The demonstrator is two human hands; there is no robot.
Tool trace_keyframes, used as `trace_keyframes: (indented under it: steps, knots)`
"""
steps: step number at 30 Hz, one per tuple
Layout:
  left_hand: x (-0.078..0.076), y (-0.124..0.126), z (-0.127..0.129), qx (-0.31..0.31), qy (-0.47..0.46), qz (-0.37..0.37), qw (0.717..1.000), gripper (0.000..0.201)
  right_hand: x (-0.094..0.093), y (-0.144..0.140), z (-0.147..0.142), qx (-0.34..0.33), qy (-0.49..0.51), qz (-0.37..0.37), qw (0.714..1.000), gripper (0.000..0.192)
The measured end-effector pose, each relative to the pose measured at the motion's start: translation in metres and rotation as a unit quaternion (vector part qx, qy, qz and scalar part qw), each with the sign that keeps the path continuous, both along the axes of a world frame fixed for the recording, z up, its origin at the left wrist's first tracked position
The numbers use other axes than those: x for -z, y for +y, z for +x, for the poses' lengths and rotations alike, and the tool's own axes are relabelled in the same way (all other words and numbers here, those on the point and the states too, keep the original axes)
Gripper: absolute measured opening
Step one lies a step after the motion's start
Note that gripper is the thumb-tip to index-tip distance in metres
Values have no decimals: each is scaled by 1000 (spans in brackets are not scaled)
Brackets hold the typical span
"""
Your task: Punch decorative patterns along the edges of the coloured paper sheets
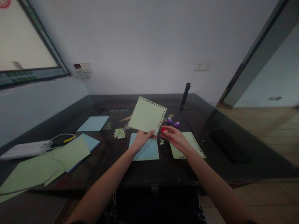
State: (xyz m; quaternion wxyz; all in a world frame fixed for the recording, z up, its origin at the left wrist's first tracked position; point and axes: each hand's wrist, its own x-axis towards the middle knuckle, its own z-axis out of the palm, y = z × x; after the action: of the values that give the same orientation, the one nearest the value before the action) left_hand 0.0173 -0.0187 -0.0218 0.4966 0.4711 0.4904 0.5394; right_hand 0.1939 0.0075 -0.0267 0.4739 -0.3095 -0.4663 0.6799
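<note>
My left hand (142, 138) holds a pale green paper sheet (146, 115) by its lower corner, lifted above the dark table (144, 174). Small holes run along the sheet's top and right edges. My right hand (174, 137) grips a small red punch (163, 129) right next to that corner. Under my left hand lies a blue sheet (147, 151) with punched edges. A green punched sheet (191, 144) lies under my right wrist. Two purple punches (173, 122) stand just beyond my right hand.
A heap of paper bits (119, 133) lies left of the sheets. Another blue sheet (93, 123) lies farther left. Green and blue sheets (58, 158), a white power strip (24, 149) and its cable fill the left side. A dark upright post (185, 96) stands at the back.
</note>
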Motion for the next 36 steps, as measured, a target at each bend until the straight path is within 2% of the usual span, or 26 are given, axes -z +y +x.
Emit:
trace_keyframes:
  steps: [5, 11, 24, 32, 36]
  knots:
    - [-5, -3, 0, 8, 43, 8, 999, 21, -2, -6, -3, -1, 12, -28, 1000, 34]
    - [-7, -4, 1, 1, 81, 32, 996, 20, -3, -8, -3, -9, 24, -26, 999, 34]
    - [-8, -6, 3, -2, 135, 35, 990, 9, -6, -10, 0, 17, -51, -28, 998, 29]
    - [1, -2, 0, 0, 144, 48, 988, 15, -8, -11, -1, 22, -73, -25, 997, 30]
    - [-1, -3, 2, 9, 159, 55, 986, 14, -5, -11, -2, 33, -75, -15, 996, 31]
